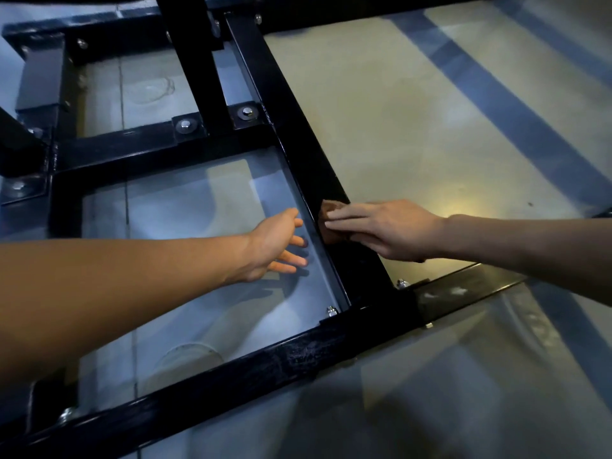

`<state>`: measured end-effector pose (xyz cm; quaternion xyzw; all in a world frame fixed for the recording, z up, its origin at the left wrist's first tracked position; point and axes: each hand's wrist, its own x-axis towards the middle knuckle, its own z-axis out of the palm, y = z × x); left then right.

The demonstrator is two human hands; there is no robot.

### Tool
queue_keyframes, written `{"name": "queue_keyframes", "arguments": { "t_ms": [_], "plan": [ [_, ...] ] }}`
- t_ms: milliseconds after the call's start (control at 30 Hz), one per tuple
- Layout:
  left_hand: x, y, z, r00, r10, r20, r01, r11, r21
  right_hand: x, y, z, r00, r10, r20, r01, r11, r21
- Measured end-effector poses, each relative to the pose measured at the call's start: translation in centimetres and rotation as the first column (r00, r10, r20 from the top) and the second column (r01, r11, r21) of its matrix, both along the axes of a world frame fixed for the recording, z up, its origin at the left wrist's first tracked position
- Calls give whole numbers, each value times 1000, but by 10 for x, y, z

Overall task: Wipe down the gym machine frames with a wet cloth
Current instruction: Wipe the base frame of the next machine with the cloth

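A black steel machine frame (pixel 291 127) lies low over the floor, made of bolted square tubes. My right hand (pixel 384 226) lies flat with straight fingers on a brownish cloth (pixel 331 231), pressing it against the long diagonal tube. Only the cloth's edge shows under the fingers. My left hand (pixel 278 246) hovers over the floor inside the frame, just left of that tube, fingers spread and holding nothing.
A front cross tube (pixel 231 376) runs below my arms, with bolts (pixel 331 311) at its joints. An upright post (pixel 188 61) rises at the back. The pale glossy floor (pixel 430 111) carries dark stripes to the right.
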<state>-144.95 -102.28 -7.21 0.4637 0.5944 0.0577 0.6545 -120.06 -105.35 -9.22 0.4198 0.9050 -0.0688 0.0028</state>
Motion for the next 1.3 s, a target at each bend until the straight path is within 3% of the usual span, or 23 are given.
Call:
{"name": "queue_keyframes", "arguments": {
  "t_ms": [100, 300, 367, 533, 800, 900, 1000, 1100, 1300],
  "plan": [
    [0, -4, -1, 1000, -20, -16, 19, 1000, -6, 17, -31, 2, 983, 175, 63, -177, 984, 36],
    [0, -12, -3, 998, -45, -33, 45, 999, -21, 38, -40, 15, 856, 463, 231, -481, 876, 25],
    [-1, -13, -4, 998, -47, -36, 46, 999, -23, 40, -28, 16, 881, 414, 229, -442, 893, 87],
    [-3, -9, -4, 999, -23, -42, 22, 999, -23, 3, -6, 3, 987, 129, 100, -144, 976, 161],
    [2, -8, -6, 999, -42, -35, 41, 999, -30, 33, -49, 5, 874, 439, 208, -450, 893, 4],
    [5, -10, -6, 997, -65, -34, 64, 997, -37, 49, -33, 9, 857, 437, 272, -458, 889, 14],
    [6, -9, -6, 997, -72, -39, 71, 997, -32, 42, -17, 4, 947, 237, 215, -266, 957, 119],
    [5, -8, -6, 996, -72, -51, 71, 997, -24, 22, -8, -5, 980, 99, 175, -126, 981, 151],
    [-1, -10, -8, 995, -72, -73, 70, 997, -23, 9, -46, -1, 908, 372, 192, -370, 928, -46]
  ]
}}
